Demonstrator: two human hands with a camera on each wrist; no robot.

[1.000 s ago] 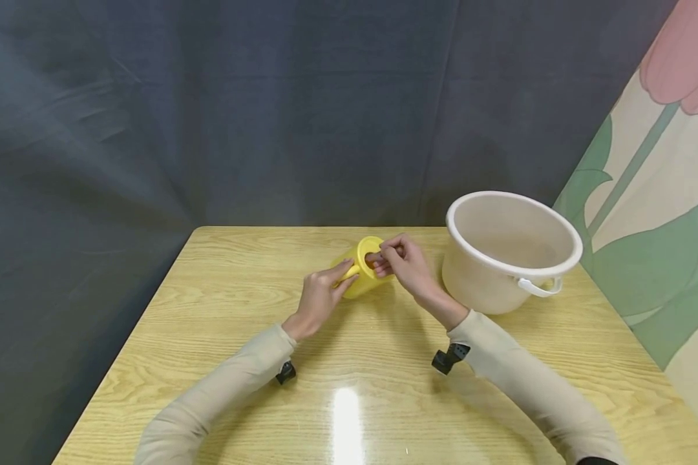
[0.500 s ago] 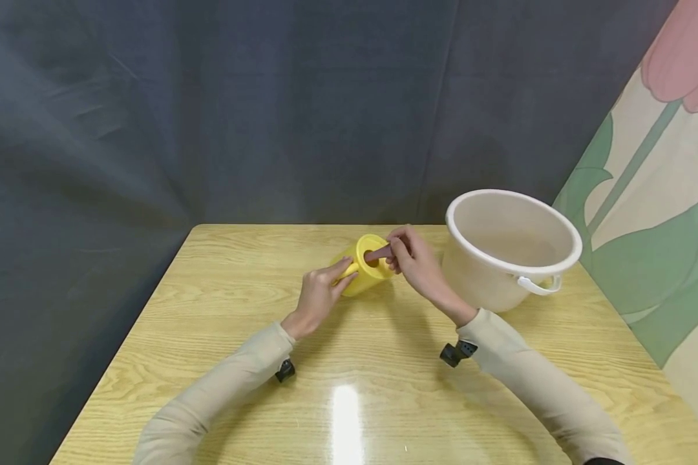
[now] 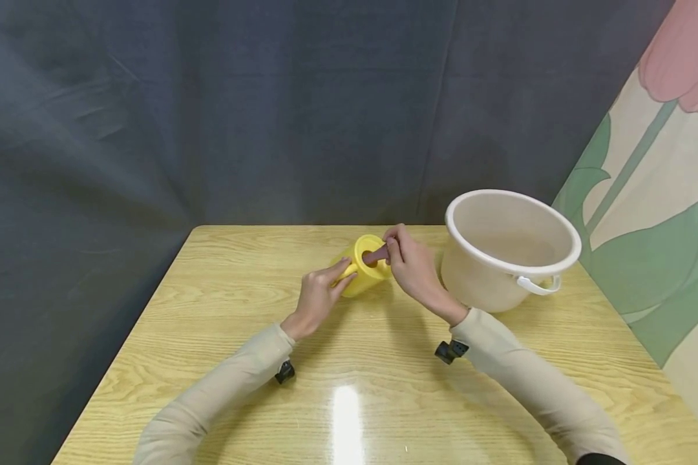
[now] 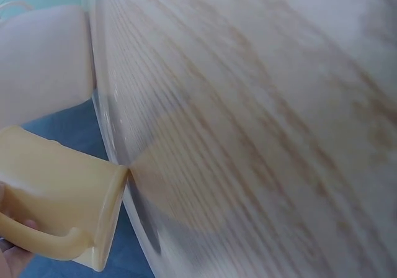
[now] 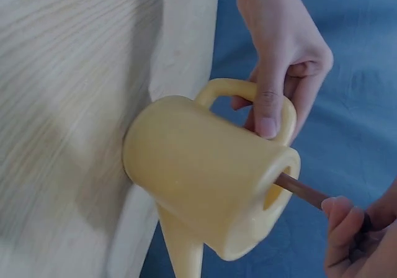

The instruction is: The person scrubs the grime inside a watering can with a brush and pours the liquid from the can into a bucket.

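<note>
A yellow watering can (image 3: pixel 359 284) leans tilted near the back of the table, its base edge down at the wood in the left wrist view. My left hand (image 3: pixel 316 298) grips its looped handle (image 5: pixel 229 87), thumb on the outside. With curled fingers, my right hand (image 3: pixel 414 268) pinches a slim brownish-purple stick (image 5: pixel 304 192) at its outer end. The stick runs into the can's round top opening, so its far end is hidden inside. The spout (image 5: pixel 183 247) points away from the left hand in the right wrist view.
Right of the hands stands a large cream bucket (image 3: pixel 471 284) with a white side handle (image 3: pixel 538 288). A wood-grain table (image 3: pixel 227 323) lies beneath. Behind it hangs a dark curtain (image 3: pixel 308 116); a tulip-patterned cloth (image 3: pixel 645 213) covers the right side.
My right hand first drew back from the opening, baring more of the stick, then shifted slightly left again. My left hand and the watering can have stayed nearly still.
</note>
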